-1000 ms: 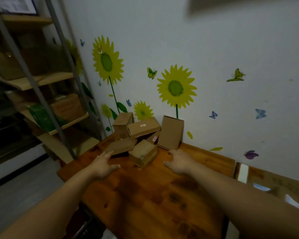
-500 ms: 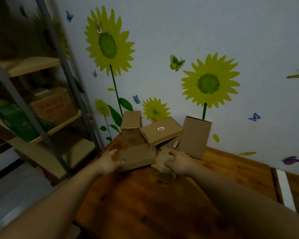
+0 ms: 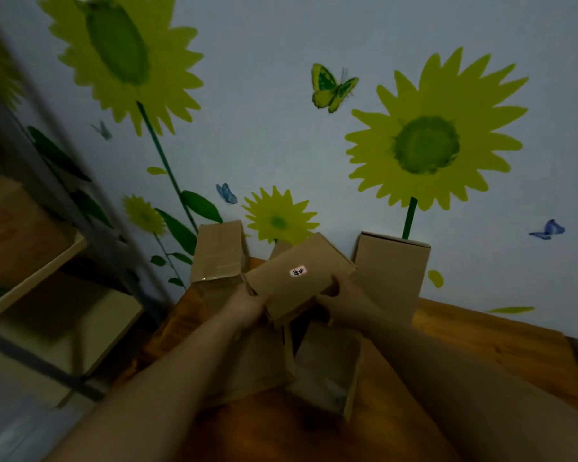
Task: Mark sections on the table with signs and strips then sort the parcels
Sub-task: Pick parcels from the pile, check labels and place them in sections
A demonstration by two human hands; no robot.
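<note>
Two bare forearms reach forward over the wooden surface (image 3: 481, 348). Just below the right hand (image 3: 346, 303) a small brown parcel (image 3: 327, 371) lies on the surface. A flat parcel (image 3: 257, 361) lies beneath the wrist of the left hand (image 3: 244, 306).

Both hands grip the labelled parcel (image 3: 281, 290) between them, the left at its left corner and the right with its thumb curled over the near right edge. The parcel is tilted and sits above the two nearer parcels. Its top face carries a small pale sticker (image 3: 298, 271) with dark marks too blurred to read.

Beyond the left hand an upright taped parcel (image 3: 219, 258) stands against the wall. Just right of the right hand stands a taller plain parcel (image 3: 389, 278). Behind them the wall (image 3: 264, 61) bears sunflower decals (image 3: 427, 145) and a green butterfly decal (image 3: 332, 86). A shelf unit (image 3: 30, 261) stands far left of the left hand.
</note>
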